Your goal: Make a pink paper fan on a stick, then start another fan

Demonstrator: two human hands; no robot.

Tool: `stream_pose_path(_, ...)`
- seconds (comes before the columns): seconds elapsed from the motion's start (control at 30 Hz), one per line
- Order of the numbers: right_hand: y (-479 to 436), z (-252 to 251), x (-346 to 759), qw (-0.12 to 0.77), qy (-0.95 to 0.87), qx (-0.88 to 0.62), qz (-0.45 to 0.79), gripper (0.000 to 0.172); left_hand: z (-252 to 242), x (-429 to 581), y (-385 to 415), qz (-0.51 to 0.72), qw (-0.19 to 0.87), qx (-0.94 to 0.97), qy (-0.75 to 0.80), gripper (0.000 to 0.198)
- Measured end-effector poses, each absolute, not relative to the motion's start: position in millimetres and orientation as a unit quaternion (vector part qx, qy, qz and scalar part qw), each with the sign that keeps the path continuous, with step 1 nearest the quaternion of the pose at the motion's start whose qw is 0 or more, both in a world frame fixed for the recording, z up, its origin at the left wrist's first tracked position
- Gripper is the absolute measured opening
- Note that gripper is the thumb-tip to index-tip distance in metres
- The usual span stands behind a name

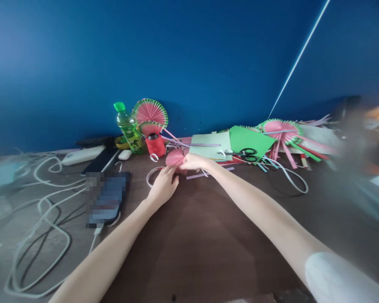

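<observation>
A small pink pleated paper fan [174,156] is partly spread at the middle of the desk's back. My right hand [194,162] grips its right side, fingers closed. At its lower edge my left hand [164,184] has its fingers bent onto the paper, thumb toward me. The fan's lower part is hidden by both hands. Just left of it are a red cylinder with a dark top [156,144] and a small white ring [154,158]. A pale purple paper strip [210,173] lies to the right of my hands.
Left: a green-capped bottle [126,126], a finished pink-green fan [150,112], a phone [109,200] and looped white cables [55,227]. Right: green paper [251,141], black-handled scissors [249,154], another pink-green fan [281,131]. A blue wall [189,63] rises behind.
</observation>
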State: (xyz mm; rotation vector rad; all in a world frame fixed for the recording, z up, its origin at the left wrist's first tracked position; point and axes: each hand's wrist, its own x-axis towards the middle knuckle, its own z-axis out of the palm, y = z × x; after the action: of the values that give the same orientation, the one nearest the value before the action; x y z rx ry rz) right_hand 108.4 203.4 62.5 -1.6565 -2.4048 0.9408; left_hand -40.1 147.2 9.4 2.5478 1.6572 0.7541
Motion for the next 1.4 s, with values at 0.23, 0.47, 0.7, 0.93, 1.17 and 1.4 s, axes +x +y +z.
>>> stream_pose_path(0.23, 204, 55, 102, 0.058, -0.781, -0.561, 0.269, 0.023, 18, -43, 146, 0.248, 0.059, 0.801, 0.542, 0.031)
stream_pose_path(0.47, 202, 59, 99, 0.037, -0.784, -0.578, 0.225, 0.021, 13, -46, 148, 0.316, 0.172, 0.8, 0.48, 0.035)
stream_pose_path(0.7, 199, 70, 110, 0.064, -0.787, -0.598, 0.137, 0.027, 38, -43, 142, 0.333, 0.062, 0.776, 0.532, 0.028)
stream_pose_path(0.93, 180, 92, 130, 0.121, -0.818, -0.562, 0.0, 0.027, 79, -41, 152, 0.333, -0.091, 0.781, 0.521, 0.035)
stream_pose_path(1.17, 160, 92, 134, 0.166, -0.829, -0.525, -0.094, 0.03, 97, -40, 177, 0.306, 0.092, 0.775, 0.545, 0.02)
stream_pose_path(1.4, 158, 82, 134, 0.222, -0.817, -0.525, -0.085, 0.029, 83, -21, 172, 0.557, 0.44, 0.611, 0.352, 0.021)
